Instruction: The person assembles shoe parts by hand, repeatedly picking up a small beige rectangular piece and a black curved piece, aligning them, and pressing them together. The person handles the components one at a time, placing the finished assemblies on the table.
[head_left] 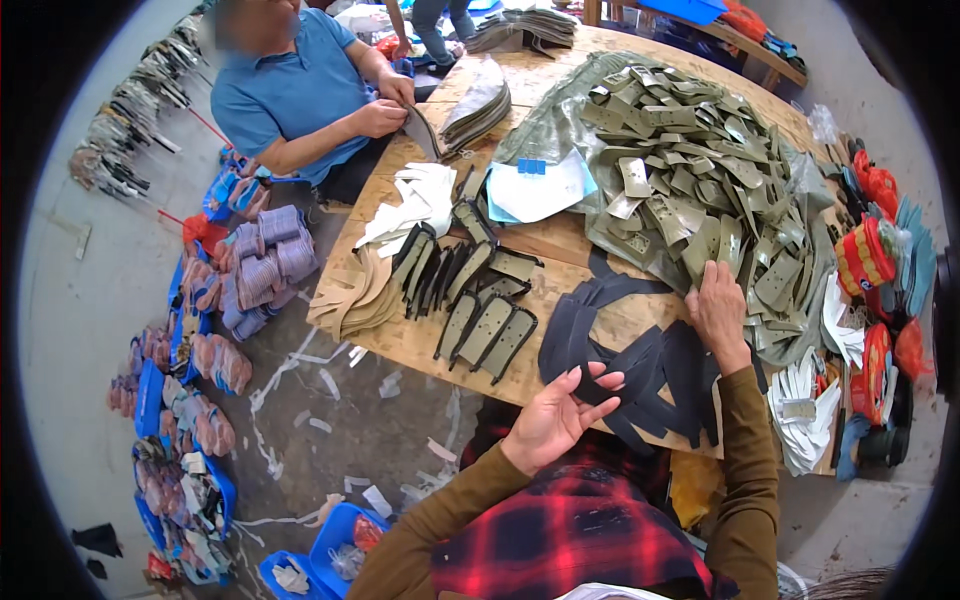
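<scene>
My right hand reaches to the near edge of a large heap of olive-green curved pieces. Its fingers close on the lower end of one olive-green curved piece with small holes. Palm up, my left hand hovers over the table's front edge, its fingers apart and nothing in them. Beneath and beside it lie loose dark strips, overlapping in a tangle. Left of these, several olive pieces with black edging stand or lie in rows.
Beige curved pieces and white strips lie at the table's left edge. Papers rest farther back. Across the left corner, a person in a blue shirt handles a grey piece. Bundles in blue crates line the floor.
</scene>
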